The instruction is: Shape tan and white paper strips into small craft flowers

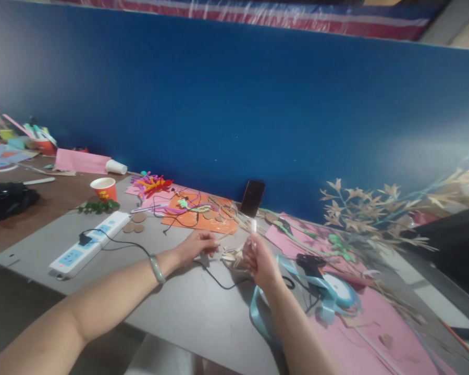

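Note:
My left hand (197, 247), with a pale green bangle (157, 269) on the wrist, is closed in a pinch. A thin straw-coloured strip (224, 238) runs rightward from its fingertips. My right hand (260, 260) is wrapped round a small white stick-like object (254, 225), whose end points up; its kind is unclear. Between the hands, a beige bundle of dried strands (234, 256) lies on the grey table (203, 317), partly hidden by my right fingers. A black cable passes beneath both hands.
A phone (252, 198) leans against the blue partition (234, 104). To the left are a power strip (89, 245) and a red paper cup (105, 189). Pipe cleaners (152, 183) lie on coloured paper. Blue ribbon (260, 312), pink sheets and dried branches (369, 208) occupy the right.

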Demonstrator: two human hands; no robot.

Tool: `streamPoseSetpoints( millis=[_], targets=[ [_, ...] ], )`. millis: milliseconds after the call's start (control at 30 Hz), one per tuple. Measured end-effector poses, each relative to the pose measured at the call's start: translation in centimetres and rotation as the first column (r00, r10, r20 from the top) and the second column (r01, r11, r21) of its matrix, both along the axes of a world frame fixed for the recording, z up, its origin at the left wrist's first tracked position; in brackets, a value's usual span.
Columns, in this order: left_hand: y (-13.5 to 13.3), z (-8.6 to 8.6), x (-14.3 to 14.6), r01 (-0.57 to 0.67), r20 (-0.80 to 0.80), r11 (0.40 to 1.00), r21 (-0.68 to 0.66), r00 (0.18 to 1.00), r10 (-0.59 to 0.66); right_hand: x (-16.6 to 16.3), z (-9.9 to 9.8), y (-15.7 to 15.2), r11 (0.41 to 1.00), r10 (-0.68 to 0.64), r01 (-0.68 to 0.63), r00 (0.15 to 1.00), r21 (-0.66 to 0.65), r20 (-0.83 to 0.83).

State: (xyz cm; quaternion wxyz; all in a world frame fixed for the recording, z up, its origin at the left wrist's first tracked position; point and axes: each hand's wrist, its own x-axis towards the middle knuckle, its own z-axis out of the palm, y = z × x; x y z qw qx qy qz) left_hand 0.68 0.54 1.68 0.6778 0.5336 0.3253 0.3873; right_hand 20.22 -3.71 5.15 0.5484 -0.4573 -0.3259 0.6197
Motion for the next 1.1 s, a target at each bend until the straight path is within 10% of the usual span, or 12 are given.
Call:
streamPoseSetpoints(
  millis=[233,1100],
  targets=[
    [-1.7,0.7,0.7,0.072,-0.012,0.997,0.028,0.997,-0.072,-2.2,-1.3,-1.0,0.993,0.027,-0.065,0.939,0.101,0.343],
    [-2.1,0.3,0.7,0.076,-0.141,0.988,0.136,0.988,-0.056,-2.8,-2.4,-1.3,0.981,0.025,-0.115,0.872,0.154,0.489]
  ],
)
